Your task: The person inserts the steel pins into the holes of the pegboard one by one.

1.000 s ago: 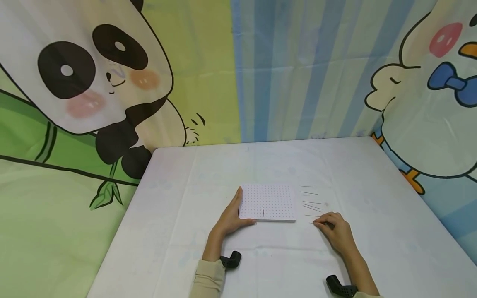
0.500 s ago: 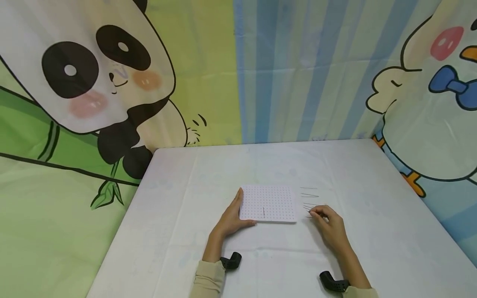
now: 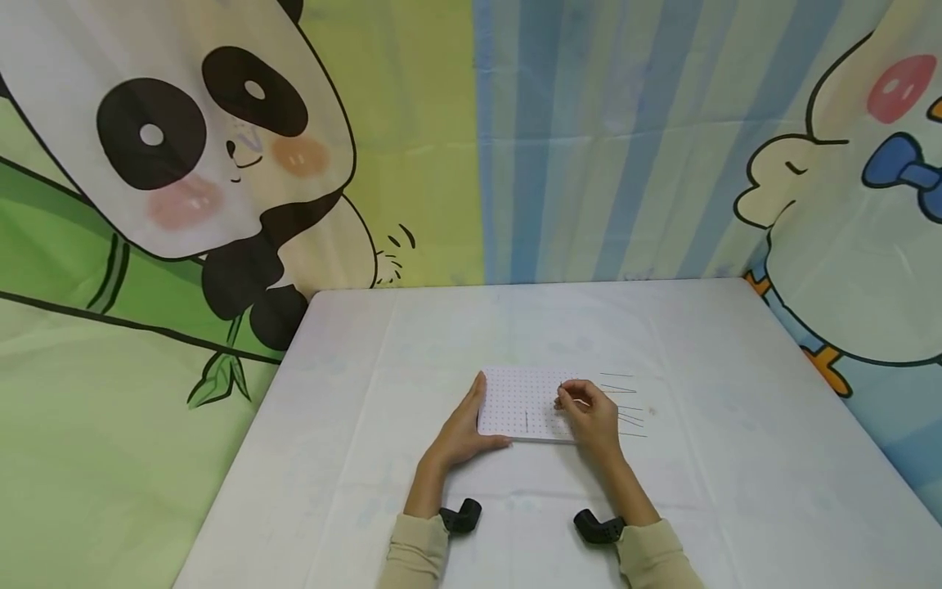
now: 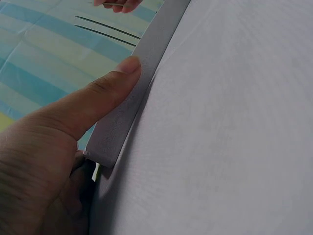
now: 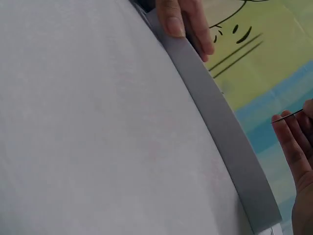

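A white board dotted with rows of small holes lies on the table. My left hand holds its near left corner, thumb along the front side and fingers along the left side. Two thin dark needles stand up from the board in the left wrist view. Over the right part of the board is my right hand, pinching another needle between thumb and fingertips. In the right wrist view that needle's pointed end sticks out past the fingers, tilted and above the board.
Several loose needles lie on the white table just right of the board. Black wrist cameras are strapped to both wrists. A cartoon-printed cloth hangs behind the table.
My right hand has moved left and away from me, from the loose needles to over the board, carrying a pinched needle. The left hand keeps its hold on the board.
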Demonstrator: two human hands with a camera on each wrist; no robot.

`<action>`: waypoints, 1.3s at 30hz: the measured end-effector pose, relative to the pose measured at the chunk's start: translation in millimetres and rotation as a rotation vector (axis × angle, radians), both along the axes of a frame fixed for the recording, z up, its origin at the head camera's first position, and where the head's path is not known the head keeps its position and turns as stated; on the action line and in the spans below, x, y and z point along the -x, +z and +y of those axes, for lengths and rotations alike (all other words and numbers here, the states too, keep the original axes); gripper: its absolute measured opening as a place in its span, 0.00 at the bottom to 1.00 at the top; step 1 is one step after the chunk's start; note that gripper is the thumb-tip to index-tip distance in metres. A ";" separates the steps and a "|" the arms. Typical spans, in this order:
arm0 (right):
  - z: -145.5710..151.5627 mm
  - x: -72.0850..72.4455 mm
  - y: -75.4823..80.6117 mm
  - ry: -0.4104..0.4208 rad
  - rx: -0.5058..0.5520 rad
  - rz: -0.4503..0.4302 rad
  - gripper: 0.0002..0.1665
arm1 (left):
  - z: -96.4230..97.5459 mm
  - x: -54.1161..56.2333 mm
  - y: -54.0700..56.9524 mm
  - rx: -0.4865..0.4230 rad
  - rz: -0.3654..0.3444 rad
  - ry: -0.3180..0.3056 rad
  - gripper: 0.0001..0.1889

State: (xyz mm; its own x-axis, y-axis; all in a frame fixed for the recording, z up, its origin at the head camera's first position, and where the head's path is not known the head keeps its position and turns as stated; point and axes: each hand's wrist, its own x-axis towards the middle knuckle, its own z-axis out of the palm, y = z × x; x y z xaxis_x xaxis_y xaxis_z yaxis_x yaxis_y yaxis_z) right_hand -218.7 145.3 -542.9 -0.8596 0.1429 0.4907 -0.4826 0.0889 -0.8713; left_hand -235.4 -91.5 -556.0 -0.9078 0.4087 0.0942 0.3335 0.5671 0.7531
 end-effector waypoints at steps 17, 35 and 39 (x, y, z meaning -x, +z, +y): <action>-29.2 -12.0 24.5 0.156 -0.225 0.011 0.07 | 1.7 0.8 -0.1 -0.003 0.004 -0.016 0.65; -29.9 -10.8 22.9 0.198 -0.347 0.102 0.09 | 0.4 0.9 0.4 0.008 0.009 -0.008 0.64; -30.1 -10.2 23.2 0.187 -0.374 0.112 0.10 | 0.4 0.7 0.9 0.006 0.000 -0.008 0.65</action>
State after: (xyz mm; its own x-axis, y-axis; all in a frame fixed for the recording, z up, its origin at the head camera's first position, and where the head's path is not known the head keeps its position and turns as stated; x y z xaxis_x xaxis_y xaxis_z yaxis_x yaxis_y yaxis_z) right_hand -208.5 115.3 -519.8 -0.7925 -0.2154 0.5706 -0.6099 0.2909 -0.7372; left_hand -236.1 -91.1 -555.1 -0.9047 0.4160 0.0915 0.3375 0.5691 0.7498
